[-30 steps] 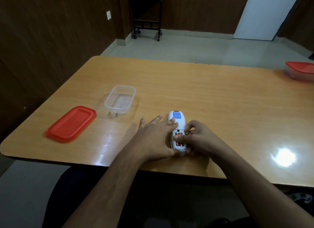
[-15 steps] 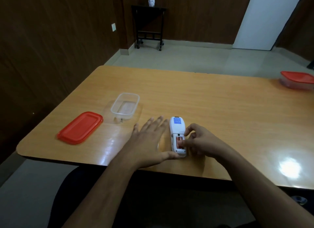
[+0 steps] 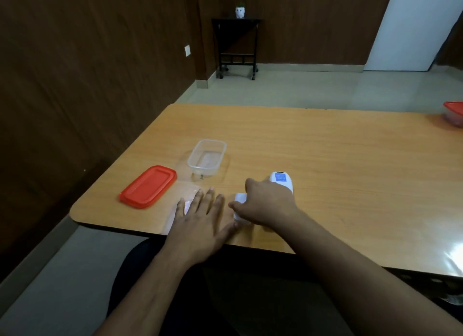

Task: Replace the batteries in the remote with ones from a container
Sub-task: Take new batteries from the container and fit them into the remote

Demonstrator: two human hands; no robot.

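Left hand point(image 3: 200, 218) lies flat, palm down, fingers spread, on the wooden table point(image 3: 325, 160) near its front edge. Right hand point(image 3: 268, 205) curls over the white remote point(image 3: 281, 183), fingers closing on a small white piece point(image 3: 241, 198) beside it; can't tell what that piece is. Clear container point(image 3: 207, 158) sits open further left, red lid point(image 3: 148, 186) beside it.

white remote point(image 3: 281, 183) with blue label, red lid point(image 3: 148, 186), clear container point(image 3: 207, 157)
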